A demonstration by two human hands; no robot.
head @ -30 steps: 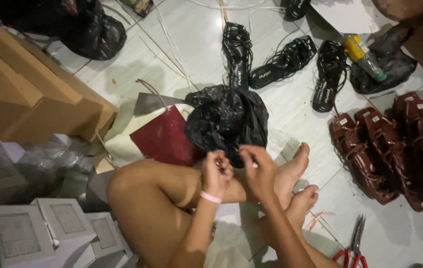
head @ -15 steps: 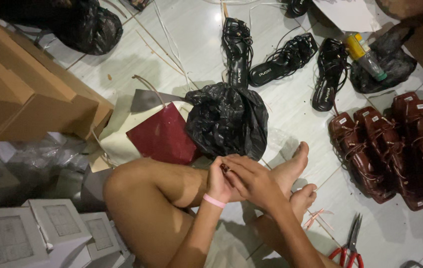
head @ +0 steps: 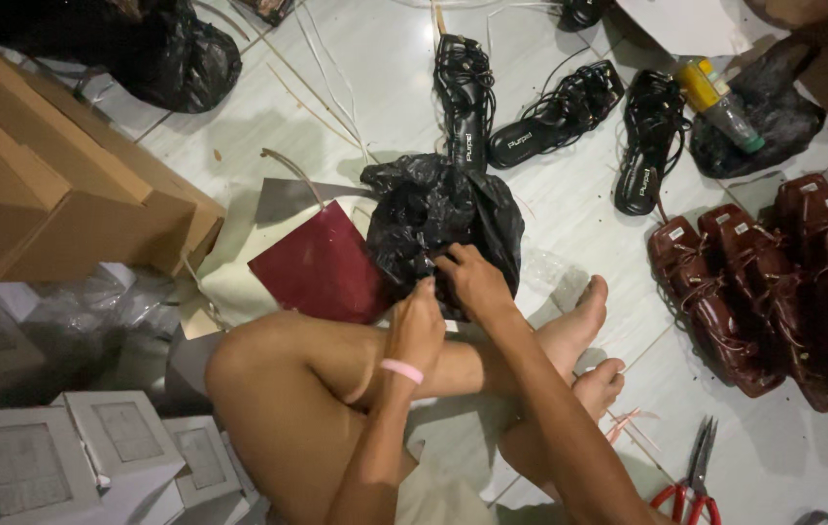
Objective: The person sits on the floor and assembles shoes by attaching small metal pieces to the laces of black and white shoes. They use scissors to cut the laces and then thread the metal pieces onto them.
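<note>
Black plastic, crumpled and glossy, made up the bag (head: pixel 438 219) that sat on the tiled floor (head: pixel 375 87) just ahead of the person's crossed legs, and both hands met at its near edge. The right hand (head: pixel 472 280) lay on the bag's lower front, fingers curled down into the folds in a closed grip on the plastic. The left hand (head: pixel 416 326), with a pink band at the wrist, sat just beside it and slightly nearer the body, fingertips pinched together at the same edge; whether they held plastic or something small could not be told. The bag lay straight ahead of both hands, its bulk rising away from the person, and the right hand was the nearer one to its middle. A red sheet (head: pixel 322 267) touched the bag's left side. Black sandals (head: pixel 550 107) lay beyond it, well apart, and brown sandals (head: pixel 783 282) were lined up off to the right. Red-handled pliers (head: pixel 691 481) rested on the floor near the right foot. Cardboard boxes (head: pixel 54 185) stood at the left.
</note>
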